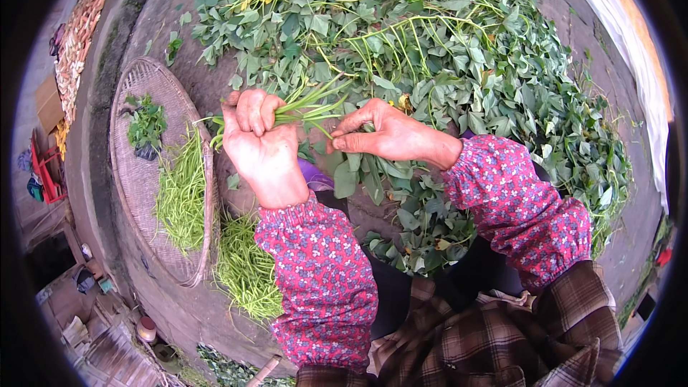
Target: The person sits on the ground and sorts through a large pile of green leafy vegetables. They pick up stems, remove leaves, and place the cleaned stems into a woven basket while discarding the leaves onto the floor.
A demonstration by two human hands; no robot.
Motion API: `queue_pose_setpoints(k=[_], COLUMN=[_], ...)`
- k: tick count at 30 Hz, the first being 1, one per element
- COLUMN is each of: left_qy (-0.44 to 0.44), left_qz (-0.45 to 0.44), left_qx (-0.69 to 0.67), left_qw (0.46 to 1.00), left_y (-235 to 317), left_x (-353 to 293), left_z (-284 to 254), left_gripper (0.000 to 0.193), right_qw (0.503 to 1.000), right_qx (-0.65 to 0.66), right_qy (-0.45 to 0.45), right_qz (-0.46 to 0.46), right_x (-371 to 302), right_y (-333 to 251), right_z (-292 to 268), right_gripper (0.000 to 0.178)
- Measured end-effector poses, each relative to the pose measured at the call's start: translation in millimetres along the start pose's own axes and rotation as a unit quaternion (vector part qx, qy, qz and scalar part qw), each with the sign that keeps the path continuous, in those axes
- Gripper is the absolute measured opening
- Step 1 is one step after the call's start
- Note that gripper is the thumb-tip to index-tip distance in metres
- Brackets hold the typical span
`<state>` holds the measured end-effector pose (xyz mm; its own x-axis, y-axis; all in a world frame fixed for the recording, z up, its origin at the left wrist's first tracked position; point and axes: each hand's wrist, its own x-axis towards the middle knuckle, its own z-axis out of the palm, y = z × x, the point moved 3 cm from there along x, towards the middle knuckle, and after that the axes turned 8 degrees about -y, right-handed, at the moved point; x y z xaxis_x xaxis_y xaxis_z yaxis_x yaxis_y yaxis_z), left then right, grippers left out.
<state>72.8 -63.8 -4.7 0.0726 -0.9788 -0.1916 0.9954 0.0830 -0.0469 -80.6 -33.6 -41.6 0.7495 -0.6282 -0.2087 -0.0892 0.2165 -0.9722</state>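
Note:
My left hand [261,150] is closed, palm turned up, around a bunch of thin green stems [309,106] whose ends fan out to the right. Just to its right, my right hand [394,135] pinches a slender green stem at the tips of thumb and forefinger, close to the bunch. Green leaves [347,178] hang just below that hand; whether they belong to the pinched stem I cannot tell. Beyond both hands spreads a large heap of leafy vines [459,50], reaching round to the right.
Left of me, a round woven tray [136,186] holds picked stems [180,197] and a leafy bunch [145,123]. Another stem pile [247,269] lies beside it. Farther left are apparent corn cobs [77,46] and a red plastic item [46,172]. White sheeting [631,36] borders the right.

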Motion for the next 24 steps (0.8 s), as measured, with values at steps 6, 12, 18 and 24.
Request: queue_pose_setpoints(k=[6,12,18,24], left_qy=[-0.011,-0.033,-0.046,-0.052], left_qz=[0.001,0.048,0.041,0.066], left_qx=[0.015,0.014,0.058,0.210], left_qw=[1.000,0.998,0.996,0.974], left_y=[8,25,43,118], left_x=[0,-1,-10,-78], left_z=[-4,-6,1,-9], left_gripper=[0.027,0.017,0.032,0.027], right_qw=[0.985,0.893,0.898,0.675], right_qx=[-0.113,0.240,-0.159,-0.535], right_qy=[0.108,0.376,0.403,0.445], right_qz=[-0.077,0.048,0.078,0.246], right_x=[-9,-29,-77,-224], right_y=[-6,7,0,45], right_z=[-7,-42,-114,-228], right_gripper=[0.014,0.019,0.032,0.039])
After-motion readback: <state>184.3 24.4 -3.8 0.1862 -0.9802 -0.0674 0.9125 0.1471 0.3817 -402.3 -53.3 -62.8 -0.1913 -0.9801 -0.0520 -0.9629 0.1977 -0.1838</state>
